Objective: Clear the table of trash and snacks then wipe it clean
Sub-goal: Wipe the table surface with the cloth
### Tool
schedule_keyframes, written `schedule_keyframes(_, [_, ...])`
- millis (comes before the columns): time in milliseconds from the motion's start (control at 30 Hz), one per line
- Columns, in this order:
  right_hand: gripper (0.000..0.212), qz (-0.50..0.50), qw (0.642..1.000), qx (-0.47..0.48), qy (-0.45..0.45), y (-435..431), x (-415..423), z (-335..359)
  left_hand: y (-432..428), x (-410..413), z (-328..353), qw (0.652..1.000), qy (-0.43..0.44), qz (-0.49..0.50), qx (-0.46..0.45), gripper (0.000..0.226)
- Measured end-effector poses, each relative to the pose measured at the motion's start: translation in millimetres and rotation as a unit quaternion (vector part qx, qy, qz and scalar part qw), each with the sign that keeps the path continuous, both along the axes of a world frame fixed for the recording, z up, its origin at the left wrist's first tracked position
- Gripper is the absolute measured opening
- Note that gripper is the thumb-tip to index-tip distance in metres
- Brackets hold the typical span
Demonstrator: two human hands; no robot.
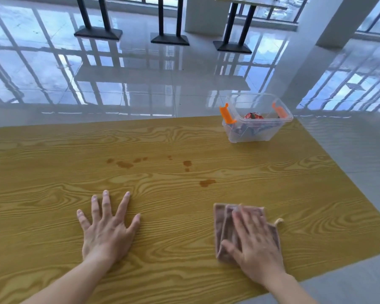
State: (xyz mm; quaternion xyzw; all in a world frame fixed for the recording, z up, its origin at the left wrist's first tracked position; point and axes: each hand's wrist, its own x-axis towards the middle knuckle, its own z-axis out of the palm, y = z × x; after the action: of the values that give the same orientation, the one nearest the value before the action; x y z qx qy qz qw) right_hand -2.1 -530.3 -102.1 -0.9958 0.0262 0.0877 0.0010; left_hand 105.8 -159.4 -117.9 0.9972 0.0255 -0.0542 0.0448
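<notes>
A folded brownish cloth lies on the yellow wood-grain table at the near right. My right hand presses flat on top of it, fingers spread. My left hand rests palm-down on the bare tabletop to the left, fingers apart, holding nothing. Several brown liquid stains dot the table's middle, beyond both hands. A clear plastic bin with orange latches stands at the far right corner, holding a crushed can and wrappers.
The table's right edge runs diagonally close to my right hand. Beyond the far edge is a glossy tiled floor with black table pedestals and a white pillar.
</notes>
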Motion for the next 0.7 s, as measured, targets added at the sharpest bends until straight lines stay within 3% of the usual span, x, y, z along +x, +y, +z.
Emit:
schedule_keyframes(167, [0.102,-0.27,0.961,0.05,0.033,-19.1,87.9,18.6,-2.0,-0.6,0.0,1.0,-0.004,-0.001,-0.004,0.076])
schedule_keyframes(233, [0.093,-0.211,0.974,0.066,0.049,11.7,94.4,19.1,-1.2,-1.9,1.7,1.0,0.002,-0.005,-0.001,0.076])
schedule_keyframes(300, [0.088,-0.058,0.997,0.049,0.011,48.2,63.6,5.5,-1.5,-0.6,4.0,1.0,0.0,-0.001,-0.001,0.077])
schedule_keyframes(400, [0.088,0.092,0.995,0.046,-0.01,47.2,13.8,-3.4,-2.9,-0.9,3.2,1.0,0.0,-0.004,-0.002,0.077])
schedule_keyframes(500, [0.091,0.03,0.999,-0.009,-0.012,6.7,49.2,1.6,-1.0,-0.1,1.4,1.0,-0.006,-0.001,-0.003,0.077])
schedule_keyframes(633, [0.091,-0.175,0.983,0.039,0.022,5.5,123.3,13.4,-2.1,-0.6,-0.3,1.0,-0.013,0.001,-0.007,0.076])
schedule_keyframes(700, [0.088,-0.131,0.99,0.053,0.031,24.7,111.8,11.5,-0.8,-0.9,0.6,1.0,-0.009,-0.003,-0.006,0.075])
